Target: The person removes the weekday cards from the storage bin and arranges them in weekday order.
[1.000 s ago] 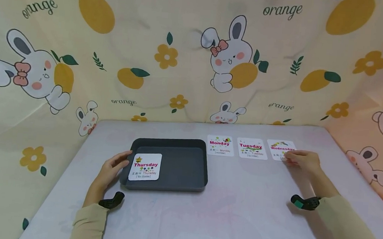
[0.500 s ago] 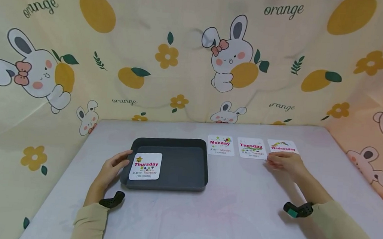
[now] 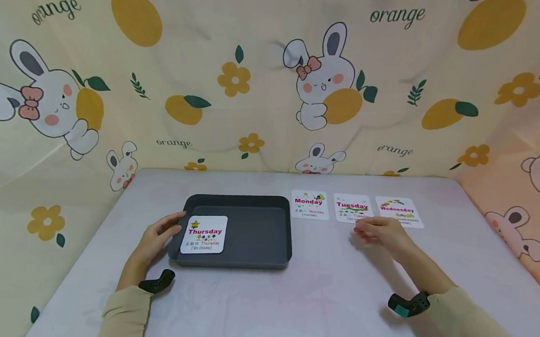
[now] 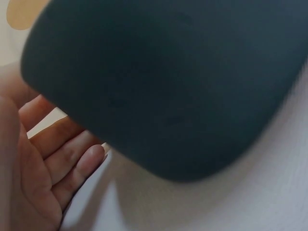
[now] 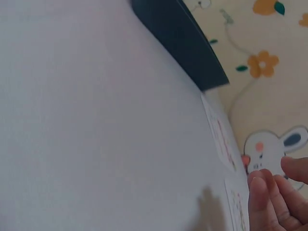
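My left hand (image 3: pixel 154 238) rests against the left wall of a dark grey tray (image 3: pixel 260 236), its fingers relaxed. In the left wrist view the tray (image 4: pixel 168 86) hides part of those fingers. Inside the tray, at its left end, lies a Thursday card (image 3: pixel 204 235). My right hand (image 3: pixel 386 236) holds nothing; it is over the table just in front of the Tuesday card (image 3: pixel 353 205), overlapping its lower edge. Its fingers are loosely bent, thumb apart from them in the right wrist view. The Wednesday card (image 3: pixel 397 207) lies behind this hand.
A Monday card (image 3: pixel 310 204) lies right of the tray, beginning a row with Tuesday and Wednesday along the far side of the white table (image 3: pixel 287 312). A cloth backdrop (image 3: pixel 270 47) with rabbits and oranges rises behind and at both sides.
My right hand has let go of the Wednesday card and moved left to in front of the Tuesday card. The left hand and the tray have stayed put.
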`<action>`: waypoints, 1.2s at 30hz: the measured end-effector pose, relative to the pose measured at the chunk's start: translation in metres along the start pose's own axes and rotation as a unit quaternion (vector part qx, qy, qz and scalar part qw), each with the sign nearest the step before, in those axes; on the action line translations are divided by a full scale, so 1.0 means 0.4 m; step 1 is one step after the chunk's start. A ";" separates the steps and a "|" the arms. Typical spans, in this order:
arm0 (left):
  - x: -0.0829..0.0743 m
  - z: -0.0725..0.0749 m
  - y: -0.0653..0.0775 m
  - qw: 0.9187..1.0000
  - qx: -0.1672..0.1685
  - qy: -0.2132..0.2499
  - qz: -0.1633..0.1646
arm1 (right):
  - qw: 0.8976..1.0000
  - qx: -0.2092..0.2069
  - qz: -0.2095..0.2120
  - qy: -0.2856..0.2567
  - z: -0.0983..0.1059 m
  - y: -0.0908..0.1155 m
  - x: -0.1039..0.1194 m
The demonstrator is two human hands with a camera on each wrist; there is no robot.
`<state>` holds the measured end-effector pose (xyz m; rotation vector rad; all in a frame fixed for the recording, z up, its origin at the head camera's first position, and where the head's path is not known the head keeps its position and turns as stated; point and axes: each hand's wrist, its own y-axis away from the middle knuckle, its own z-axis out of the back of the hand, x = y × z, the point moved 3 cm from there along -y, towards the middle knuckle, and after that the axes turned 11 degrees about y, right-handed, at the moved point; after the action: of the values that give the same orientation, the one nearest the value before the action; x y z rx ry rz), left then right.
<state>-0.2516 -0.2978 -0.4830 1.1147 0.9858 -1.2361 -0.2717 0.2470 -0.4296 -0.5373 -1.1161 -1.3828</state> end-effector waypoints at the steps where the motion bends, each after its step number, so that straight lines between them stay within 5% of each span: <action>1: -0.001 0.000 0.001 1.000 0.000 -0.001 -0.001 | 1.000 0.004 0.000 -0.001 -0.006 0.001 0.003; 36: -0.009 -0.001 0.005 1.000 0.001 -0.006 -0.003 | 0.997 0.062 0.046 -0.029 -0.170 0.019 0.083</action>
<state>-0.2500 -0.2966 -0.4795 1.1050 0.9789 -1.2484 -0.2499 0.1742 -0.4280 -0.5344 -1.2006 -1.2156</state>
